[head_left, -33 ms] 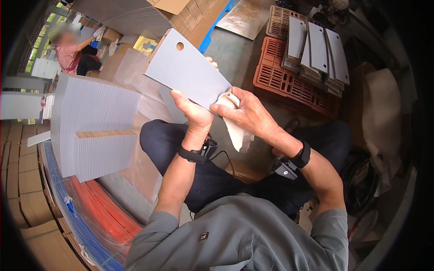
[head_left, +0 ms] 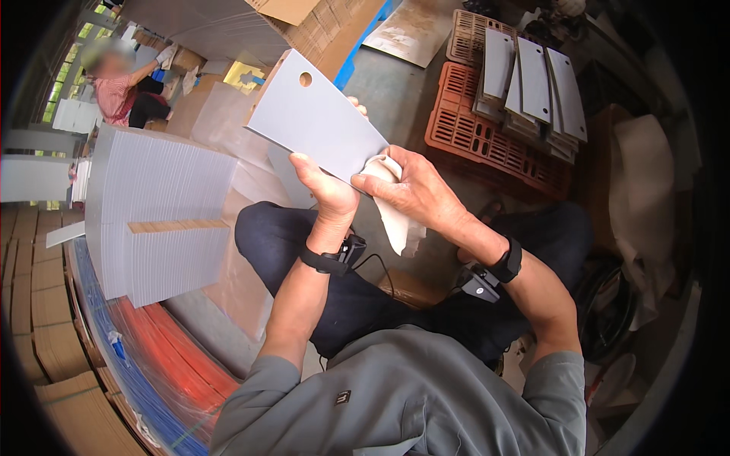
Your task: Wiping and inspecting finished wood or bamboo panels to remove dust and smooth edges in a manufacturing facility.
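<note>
Holding a flat grey panel (head_left: pixel 315 121) up in front of the body, the person sits with dark trousers and a grey shirt. The panel is long and has a small round hole near its far end. It tilts up and away from the person.

The left hand (head_left: pixel 327 190) grips the near end of the panel. Its thumb lies on top and its fingers curl shut round the edge from below. A black band sits on that wrist.

The right hand (head_left: pixel 414 190) is closed on a white cloth (head_left: pixel 391 209). It presses the cloth against the near corner of the panel, just beside the left hand. Part of the cloth hangs down below the hand. A black band is on this wrist too.

On the person's left stands a tall stack of grey panels (head_left: pixel 163 205), all the same colour as the one held up. A thin strip of cardboard sits partway down that stack. Under it is a load wrapped in clear plastic, with red and blue showing through.

Far ahead on the right is an orange plastic crate (head_left: pixel 487 137). More grey panels (head_left: pixel 532 83) lie on top of it in rows.

Far off at the top left, another person (head_left: pixel 118 87) in a red checked shirt bends over some cardboard boxes.
</note>
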`<state>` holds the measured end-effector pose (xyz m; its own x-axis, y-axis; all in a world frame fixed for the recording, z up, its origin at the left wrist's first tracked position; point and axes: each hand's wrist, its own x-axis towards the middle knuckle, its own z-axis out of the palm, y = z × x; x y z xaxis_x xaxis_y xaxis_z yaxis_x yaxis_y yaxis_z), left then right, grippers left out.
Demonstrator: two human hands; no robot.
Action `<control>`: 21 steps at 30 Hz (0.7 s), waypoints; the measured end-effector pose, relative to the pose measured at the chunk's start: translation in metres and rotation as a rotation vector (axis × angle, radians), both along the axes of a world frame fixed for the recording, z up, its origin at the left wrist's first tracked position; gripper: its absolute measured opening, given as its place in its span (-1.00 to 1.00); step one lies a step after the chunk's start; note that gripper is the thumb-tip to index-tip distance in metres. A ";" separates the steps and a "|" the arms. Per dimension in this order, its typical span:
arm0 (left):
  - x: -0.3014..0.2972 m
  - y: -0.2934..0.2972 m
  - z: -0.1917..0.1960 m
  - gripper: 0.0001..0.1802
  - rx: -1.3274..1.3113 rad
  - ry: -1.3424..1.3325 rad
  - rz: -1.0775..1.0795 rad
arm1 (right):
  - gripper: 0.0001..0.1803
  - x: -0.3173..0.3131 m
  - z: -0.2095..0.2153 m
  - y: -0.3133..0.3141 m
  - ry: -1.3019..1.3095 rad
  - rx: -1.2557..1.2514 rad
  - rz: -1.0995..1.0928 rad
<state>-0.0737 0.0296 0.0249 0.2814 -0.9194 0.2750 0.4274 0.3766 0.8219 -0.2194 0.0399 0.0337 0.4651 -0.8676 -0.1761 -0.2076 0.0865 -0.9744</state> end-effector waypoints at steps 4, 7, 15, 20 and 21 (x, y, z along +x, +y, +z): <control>-0.001 -0.001 -0.004 0.10 -0.039 -0.044 -0.016 | -0.40 0.001 0.015 0.000 -0.076 0.032 -0.003; -0.002 -0.002 -0.004 0.09 -0.047 -0.034 -0.010 | -0.48 0.000 0.010 -0.003 -0.050 0.025 -0.005; -0.002 -0.002 -0.006 0.03 -0.013 0.077 -0.023 | -0.54 -0.006 0.018 -0.012 -0.012 -0.014 -0.036; -0.006 0.013 -0.005 -0.11 0.073 0.118 -0.147 | -0.53 -0.006 0.042 -0.016 -0.400 -0.321 -0.233; -0.007 0.013 -0.005 -0.13 0.045 0.065 -0.181 | -0.56 -0.001 0.047 -0.016 -0.461 -0.395 -0.272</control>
